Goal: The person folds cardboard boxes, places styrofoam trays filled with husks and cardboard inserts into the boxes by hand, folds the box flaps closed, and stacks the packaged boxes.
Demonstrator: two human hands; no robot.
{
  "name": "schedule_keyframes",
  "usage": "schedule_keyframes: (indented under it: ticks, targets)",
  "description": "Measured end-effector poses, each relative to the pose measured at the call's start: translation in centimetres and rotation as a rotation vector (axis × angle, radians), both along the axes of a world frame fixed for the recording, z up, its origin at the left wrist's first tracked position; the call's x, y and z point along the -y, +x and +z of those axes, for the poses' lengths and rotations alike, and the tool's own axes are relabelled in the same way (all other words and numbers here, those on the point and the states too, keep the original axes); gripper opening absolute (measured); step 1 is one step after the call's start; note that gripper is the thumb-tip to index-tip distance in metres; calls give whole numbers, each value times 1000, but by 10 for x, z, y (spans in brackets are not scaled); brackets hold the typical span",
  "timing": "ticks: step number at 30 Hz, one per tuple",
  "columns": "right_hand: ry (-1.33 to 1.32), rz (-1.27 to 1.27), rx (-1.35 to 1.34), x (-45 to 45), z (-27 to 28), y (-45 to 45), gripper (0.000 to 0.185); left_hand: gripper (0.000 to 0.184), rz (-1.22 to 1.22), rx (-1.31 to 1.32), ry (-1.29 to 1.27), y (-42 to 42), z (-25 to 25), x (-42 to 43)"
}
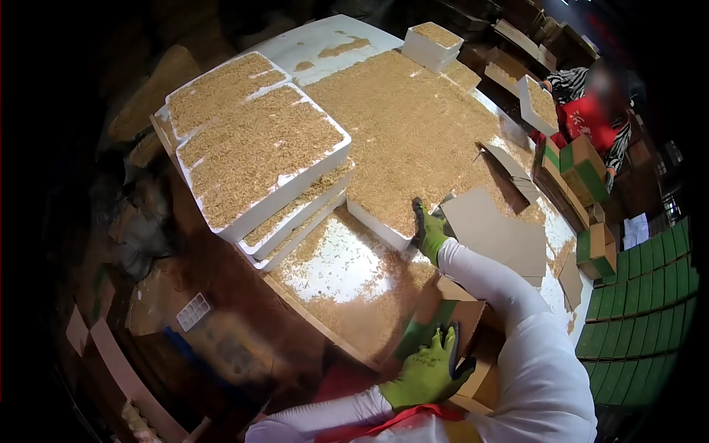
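My right hand (430, 230), in a green glove with dark fingertips, grips the near right corner of a white foam tray (378, 226) full of small tan, straw-like bits. The tray lies on the table among more of these bits. Closer to my body, my left hand (427, 367), gloved alike, has its fingers along a cardboard box (484, 362) with a green band, its thumb apart. The box leans at the table's near edge, and my arm and hand hide part of it. Flat cardboard sheets (491, 232) lie beside my right forearm.
Stacked white trays (273, 199) of tan bits stand at the left. Loose bits (399, 125) cover the table's middle. Across at the right, a person in red (591, 122) holds another white tray (538, 105) near green-banded boxes (583, 170). Rows of green boxes (642, 295) stand lower right.
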State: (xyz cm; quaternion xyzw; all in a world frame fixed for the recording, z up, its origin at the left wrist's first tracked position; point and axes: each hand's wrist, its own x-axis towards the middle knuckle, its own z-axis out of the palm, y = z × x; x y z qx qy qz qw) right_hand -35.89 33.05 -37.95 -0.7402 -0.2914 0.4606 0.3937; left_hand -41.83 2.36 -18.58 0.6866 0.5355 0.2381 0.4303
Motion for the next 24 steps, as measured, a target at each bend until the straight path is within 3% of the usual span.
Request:
schedule_keyframes:
  ticks: [1,4,6,8,10,12,14,17,20,24]
  targets:
    - [70,60,27,1,17,4,90,77,-15,21,-19,-5,11,-1]
    - [-163,180,-537,17,98,44,81,74,-32,8,-15,-2,14,0]
    - [-65,495,-452,36,151,88,71,67,20,2,151,-2,7,-2]
    - [877,1230,769,78,214,148,62,66,-1,45,186,-4,9,-3]
    - [116,694,-133,118,301,163,62,62,-125,-81,142,-7,-2,-5]
    - [125,771,298,158,356,205,73,61,-146,-85,98,-9,0,-6]
    - [-34,668,390,191,392,238,83,63,-58,26,37,-11,7,-10]
    - [-55,882,350,219,411,277,91,60,-138,-85,-297,-15,28,-23]
    - [-128,998,97,236,386,306,85,55,-348,-179,375,-21,-6,-20]
    - [-272,1137,141,244,375,274,69,47,-151,-33,267,-8,1,-15]
